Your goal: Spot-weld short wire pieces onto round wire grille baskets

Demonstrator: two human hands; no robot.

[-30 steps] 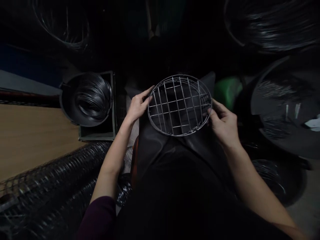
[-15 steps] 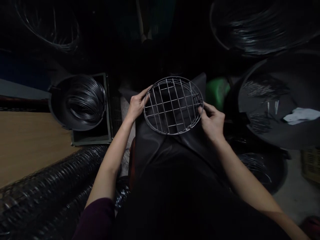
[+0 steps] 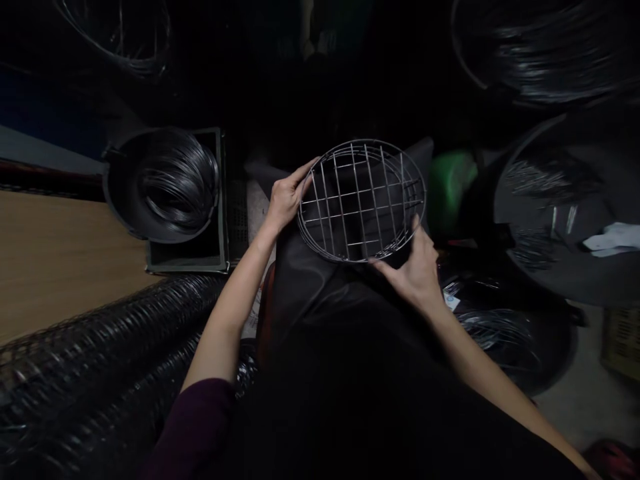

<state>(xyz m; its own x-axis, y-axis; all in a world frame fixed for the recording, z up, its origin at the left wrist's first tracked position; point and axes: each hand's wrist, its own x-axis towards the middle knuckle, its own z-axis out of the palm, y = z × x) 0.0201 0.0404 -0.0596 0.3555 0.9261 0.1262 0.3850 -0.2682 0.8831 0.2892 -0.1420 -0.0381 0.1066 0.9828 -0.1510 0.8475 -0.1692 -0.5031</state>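
A round wire rack [image 3: 357, 192] with a grid of straight rods and several rim rings is held up over my lap, on the dark apron [image 3: 305, 280]. My left hand [image 3: 285, 201] grips its left rim, the fingers reaching along the upper left edge. On the lower right, my right hand [image 3: 417, 275] holds the rim, with the thumb at the bottom edge and fingers at the right side. Parts of the fingers are hidden by the wires and by shadow.
On the left, a dark tub [image 3: 120, 193] with coiled wire [image 3: 175, 187] sits over a crate [image 3: 224, 227]; stacked wire rings [image 3: 110, 347] lie below. On the right are a large basin [image 3: 565, 267] with short metal pieces and a white glove [image 3: 615, 239], and a green object [image 3: 450, 180].
My right hand has slid from the right rim down to the lower right, its grip now wider. The rack and my left hand appear slightly further right and higher as the view shifts.
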